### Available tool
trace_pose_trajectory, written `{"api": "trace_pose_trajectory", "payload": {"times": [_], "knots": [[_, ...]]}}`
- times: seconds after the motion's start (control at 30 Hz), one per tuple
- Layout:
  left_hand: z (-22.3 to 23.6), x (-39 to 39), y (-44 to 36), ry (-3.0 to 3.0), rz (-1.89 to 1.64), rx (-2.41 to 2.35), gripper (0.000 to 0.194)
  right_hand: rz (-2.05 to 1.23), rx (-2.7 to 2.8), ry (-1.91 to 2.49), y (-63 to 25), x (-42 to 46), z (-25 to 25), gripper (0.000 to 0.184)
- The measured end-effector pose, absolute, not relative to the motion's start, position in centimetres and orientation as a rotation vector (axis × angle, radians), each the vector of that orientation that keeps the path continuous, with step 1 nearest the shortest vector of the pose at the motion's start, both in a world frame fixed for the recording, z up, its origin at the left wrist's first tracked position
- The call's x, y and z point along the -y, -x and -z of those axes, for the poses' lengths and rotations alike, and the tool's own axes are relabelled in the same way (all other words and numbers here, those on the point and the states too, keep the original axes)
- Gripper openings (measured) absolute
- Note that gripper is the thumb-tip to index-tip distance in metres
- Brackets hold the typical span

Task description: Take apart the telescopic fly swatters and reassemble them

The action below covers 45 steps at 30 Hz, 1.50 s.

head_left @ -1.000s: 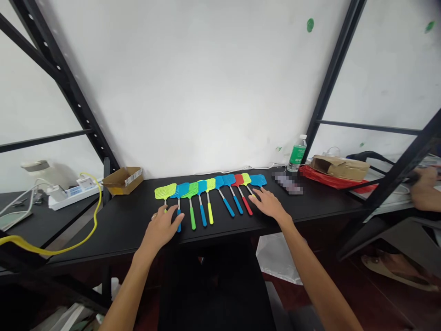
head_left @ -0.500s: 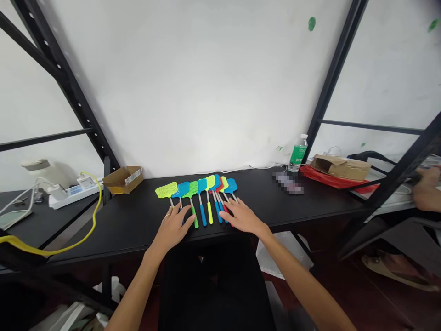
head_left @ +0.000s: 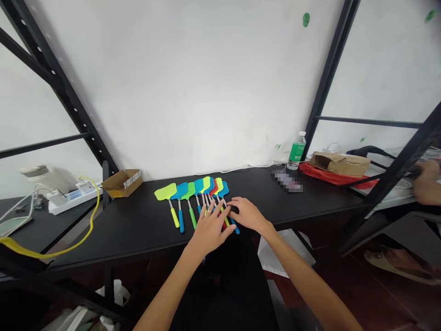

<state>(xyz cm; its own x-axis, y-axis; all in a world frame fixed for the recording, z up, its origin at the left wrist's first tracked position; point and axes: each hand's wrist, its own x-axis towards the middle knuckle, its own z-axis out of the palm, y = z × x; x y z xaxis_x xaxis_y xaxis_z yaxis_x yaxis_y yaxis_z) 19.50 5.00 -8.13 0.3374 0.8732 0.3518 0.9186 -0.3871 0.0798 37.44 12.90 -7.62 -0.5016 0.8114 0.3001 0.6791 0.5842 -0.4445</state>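
We were in what looked like a shared workroom or office: a black counter (head_left: 131, 225) ran along a white wall (head_left: 206, 92) between punched metal uprights (head_left: 67, 94), with a power strip (head_left: 74, 201) at frame left and another person's arm (head_left: 427, 187) far right.

You face a whitish wall (head_left: 206, 92), brightest around its middle and marked with green spots (head_left: 306, 19) toward the right. Before you stretches a black tabletop (head_left: 272, 200) between dark metal posts (head_left: 331, 69); below, the floor (head_left: 389, 299) is dark red.
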Motion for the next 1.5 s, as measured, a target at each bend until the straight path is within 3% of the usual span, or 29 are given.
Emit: {"api": "trace_pose_trajectory", "payload": {"times": [0.27, 0.6, 0.8, 1.0, 1.13, 1.27, 1.5], "knots": [[9.3, -6.0, -17.5, 2.4, 0.435, 1.749, 0.052, -0.151, 2.248, 1.503, -35.7, -12.2, 7.5, 0.028], [9.0, -5.0, -12.0, 2.317, 0.251, 1.809, 0.05, -0.297, 2.179, 1.657, -37.6, -13.5, 6.8, 0.023], [8.9, -4.4, -9.2, 2.307, 0.216, 1.812, 0.051, -0.543, 2.072, 1.52, -39.2, -15.1, 7.0, 0.019], [8.8, -3.7, -6.1, 2.314, 0.204, 1.815, 0.05, -1.23, 1.722, 1.191, -39.4, -16.4, 7.7, 0.01], [8.5, -3.2, -5.0, 2.31, 0.183, 1.827, 0.05, -1.511, 1.516, 0.907, -38.8, -16.2, 7.4, 0.019], [7.0, -2.7, -8.2, 2.262, 0.34, 1.838, 0.047, -1.576, 1.349, 0.757, -37.7, -15.3, 6.9, 0.024], [5.2, -4.0, -22.4, 2.358, 0.839, 1.975, 0.041, -1.593, 1.017, 0.537, -35.5, -12.5, 5.5, 0.033]]}}
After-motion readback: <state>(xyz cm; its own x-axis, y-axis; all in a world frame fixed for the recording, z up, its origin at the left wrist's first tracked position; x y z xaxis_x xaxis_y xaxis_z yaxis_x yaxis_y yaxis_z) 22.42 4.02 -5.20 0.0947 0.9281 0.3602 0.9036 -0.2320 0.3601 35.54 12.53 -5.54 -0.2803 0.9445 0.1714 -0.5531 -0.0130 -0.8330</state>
